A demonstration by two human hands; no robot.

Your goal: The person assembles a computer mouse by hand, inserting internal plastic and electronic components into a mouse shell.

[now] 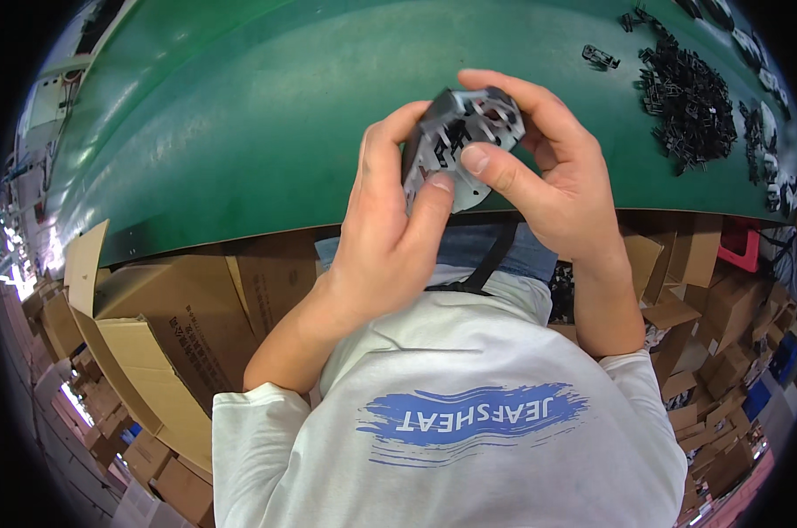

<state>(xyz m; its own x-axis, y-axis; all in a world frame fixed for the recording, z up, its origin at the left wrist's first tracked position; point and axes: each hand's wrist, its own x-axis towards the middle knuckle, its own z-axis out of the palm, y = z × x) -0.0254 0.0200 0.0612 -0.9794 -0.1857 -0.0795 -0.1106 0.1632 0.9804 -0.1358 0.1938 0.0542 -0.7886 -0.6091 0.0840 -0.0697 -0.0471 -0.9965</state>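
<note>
Centrally, the left hand (pixel 385 224) and the right hand (pixel 552 180) are partly closed, both gripping one grey-and-black housing (pixel 463 132), which is held tilted, hollow side toward the viewer, over the near edge of the counter (pixel 266 123). Taking the housing as the centre of a dial, the left hand lies at 7 to 8 o'clock, its fingers curled along the outer wall and its thumb pressed on the lower rim; the right hand lies at 4 o'clock, its fingers bent around the far side and its thumb reaching over the hollow. Small dark parts show within the cavity; slight blur hides their exact form. The green counter spreads widely from 9 through 12 o'clock. At 2 o'clock, well apart from the hands, one black clip (pixel 601 58) lies separately; just above 3 o'clock is a dense heap of black clips (pixel 689 106), with black and white pieces (pixel 772 180) beyond it along the counter's edge. Between 3 and 4 o'clock, below the counter's edge, sits a red plastic object (pixel 740 246). Cardboard boxes stand at 8 o'clock, including a large carton (pixel 196 326) with open flaps, and further boxes (pixel 724 326) crowd the area at 4 o'clock. At 6 o'clock appear blue jeans (pixel 535 251), a black strap (pixel 497 260) and, nearer the viewer, a white shirt (pixel 504 475) bearing a blue brushstroke print (pixel 478 412).
</note>
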